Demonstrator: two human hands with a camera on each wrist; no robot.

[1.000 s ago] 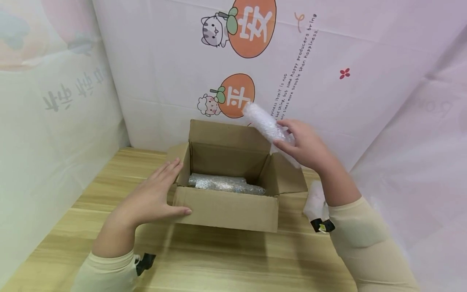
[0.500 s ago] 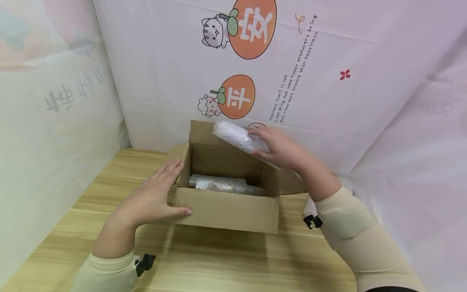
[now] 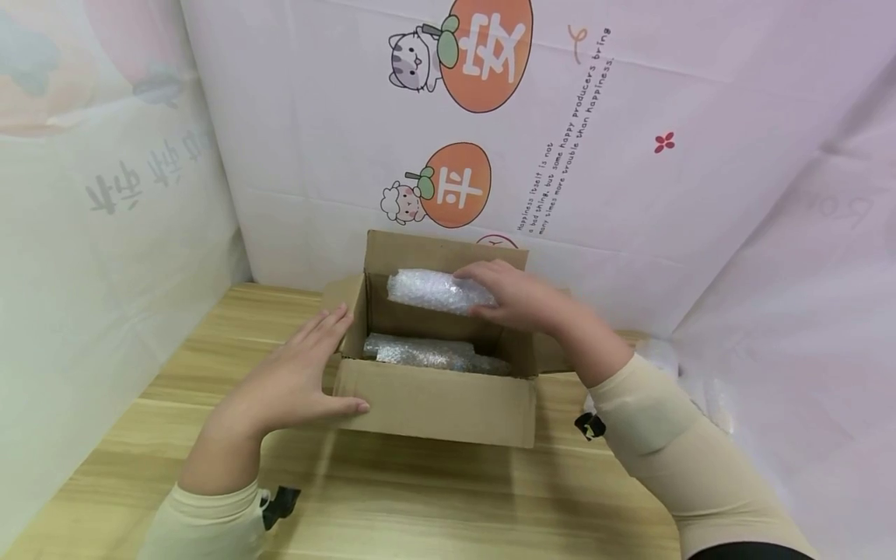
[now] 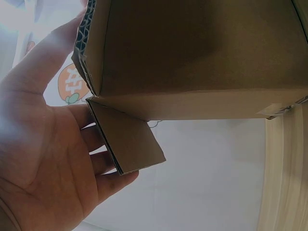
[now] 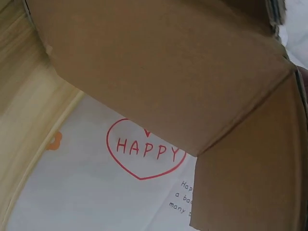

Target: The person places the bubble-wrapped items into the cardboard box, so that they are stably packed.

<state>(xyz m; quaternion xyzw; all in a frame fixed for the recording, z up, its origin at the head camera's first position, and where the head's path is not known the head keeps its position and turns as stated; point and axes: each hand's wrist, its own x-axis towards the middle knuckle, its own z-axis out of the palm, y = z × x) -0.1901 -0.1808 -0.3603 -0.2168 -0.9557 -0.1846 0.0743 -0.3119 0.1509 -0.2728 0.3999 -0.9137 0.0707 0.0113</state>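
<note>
Your left hand (image 3: 287, 381) is on the cardboard box (image 3: 434, 406), near the middle of the tabletop's (image 3: 392, 505) back edge: fingers straight against the left flap, thumb spread to the front flap. Wrapped rolls (image 3: 427, 354) lie inside, along the front wall. Your right hand (image 3: 518, 297) grips the right end of another roll (image 3: 423, 291), at the box's back side; can't tell if it's below the rim. More wrapped packs (image 3: 658, 356) at the tabletop's back right corner.
</note>
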